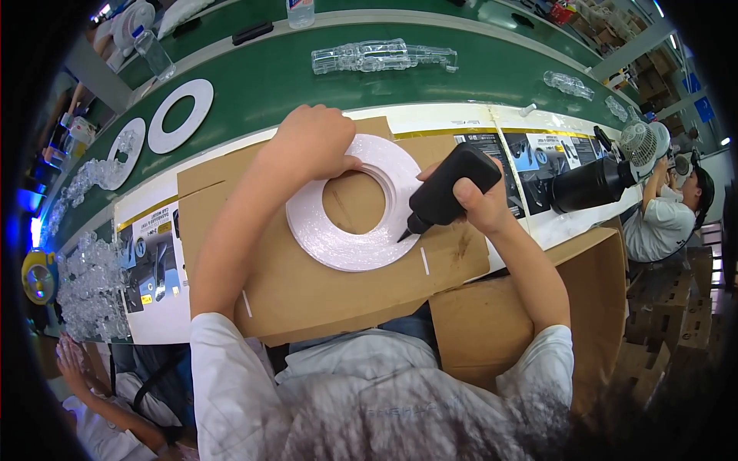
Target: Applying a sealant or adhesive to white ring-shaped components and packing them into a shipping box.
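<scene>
Evidently, in the head view, the right hand (483, 201) is wrapped around one black squeeze bottle (453, 188), its nozzle tilted down at the near-right face of a white ring stack (338, 250), presumably for control of the tip. The left hand (323, 146) lies at the stack's upper left, fingers curled and thumb by the central hole, probably to steady it; whether it truly grips I cannot tell. The stack lies on a brown cardboard sheet (346, 300), perhaps to shield the bench; its layers are too fine to count. Two more white rings (171, 142) lie up to the left, on the green tabletop (254, 84). One larger black bottle (588, 187) lies sideways at right; two clear bottles (156, 58) stand farther off.
</scene>
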`<act>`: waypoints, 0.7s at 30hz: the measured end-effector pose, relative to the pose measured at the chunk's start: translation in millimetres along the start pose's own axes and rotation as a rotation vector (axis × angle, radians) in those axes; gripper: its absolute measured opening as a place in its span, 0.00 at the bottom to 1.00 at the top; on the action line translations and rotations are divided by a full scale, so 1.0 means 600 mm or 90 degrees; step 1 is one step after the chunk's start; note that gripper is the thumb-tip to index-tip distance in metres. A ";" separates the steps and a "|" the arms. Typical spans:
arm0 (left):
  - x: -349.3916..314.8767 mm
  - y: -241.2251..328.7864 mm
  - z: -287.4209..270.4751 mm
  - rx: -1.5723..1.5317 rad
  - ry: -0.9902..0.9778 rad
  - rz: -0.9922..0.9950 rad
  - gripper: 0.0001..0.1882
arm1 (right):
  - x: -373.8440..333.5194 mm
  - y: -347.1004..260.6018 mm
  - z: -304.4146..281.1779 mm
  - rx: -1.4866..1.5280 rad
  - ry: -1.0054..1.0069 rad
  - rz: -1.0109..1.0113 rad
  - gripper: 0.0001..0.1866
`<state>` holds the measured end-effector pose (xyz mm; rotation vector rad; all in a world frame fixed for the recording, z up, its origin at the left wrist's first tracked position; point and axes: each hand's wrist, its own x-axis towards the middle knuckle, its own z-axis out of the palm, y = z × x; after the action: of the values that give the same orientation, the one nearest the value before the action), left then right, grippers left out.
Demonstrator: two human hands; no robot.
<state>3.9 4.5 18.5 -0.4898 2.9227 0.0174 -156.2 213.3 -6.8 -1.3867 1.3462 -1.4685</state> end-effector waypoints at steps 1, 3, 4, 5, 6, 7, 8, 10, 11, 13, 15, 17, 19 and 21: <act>-0.003 0.001 -0.002 0.002 -0.023 -0.026 0.27 | 0.000 -0.004 0.001 0.040 -0.005 0.067 0.26; -0.012 0.004 -0.011 0.008 -0.046 -0.051 0.27 | 0.001 -0.011 0.007 0.081 -0.008 0.131 0.26; -0.017 0.008 -0.018 0.023 -0.051 -0.066 0.27 | 0.004 -0.012 0.016 0.053 0.009 0.103 0.24; -0.019 0.009 -0.022 0.038 -0.055 -0.081 0.26 | 0.007 -0.012 0.024 0.026 0.028 0.076 0.23; -0.020 0.001 -0.013 0.041 -0.057 -0.085 0.26 | 0.010 -0.012 0.033 0.017 0.040 0.067 0.22; -0.014 -0.008 0.003 0.046 0.150 -0.022 0.26 | 0.009 -0.011 0.035 0.019 0.041 0.065 0.22; -0.009 -0.015 0.017 0.051 0.356 0.044 0.25 | 0.006 -0.008 0.037 -0.027 0.023 0.049 0.22; -0.017 0.009 -0.026 -0.114 0.347 0.109 0.26 | 0.002 -0.007 0.042 -0.068 0.007 0.034 0.22; -0.019 0.025 -0.041 -0.282 0.336 0.174 0.27 | -0.001 -0.014 0.046 -0.116 0.000 0.028 0.21; -0.021 0.050 -0.041 -0.300 0.320 0.221 0.28 | -0.006 -0.024 0.051 -0.213 -0.019 0.017 0.17; -0.017 0.066 -0.036 -0.323 0.299 0.301 0.32 | -0.006 -0.021 0.054 -0.216 -0.025 -0.022 0.16; -0.017 0.075 -0.037 -0.369 0.244 0.329 0.30 | -0.008 -0.019 0.057 -0.246 -0.007 -0.097 0.16; -0.012 0.076 -0.028 -0.376 0.263 0.349 0.29 | -0.007 -0.020 0.055 -0.236 -0.008 -0.094 0.15; -0.007 0.075 -0.023 -0.382 0.281 0.369 0.28 | -0.006 -0.020 0.053 -0.216 -0.008 -0.091 0.14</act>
<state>-9.0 47.8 32.2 0.3578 3.3395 0.9914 -122.6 212.2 0.4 -1.7333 1.5689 -1.3604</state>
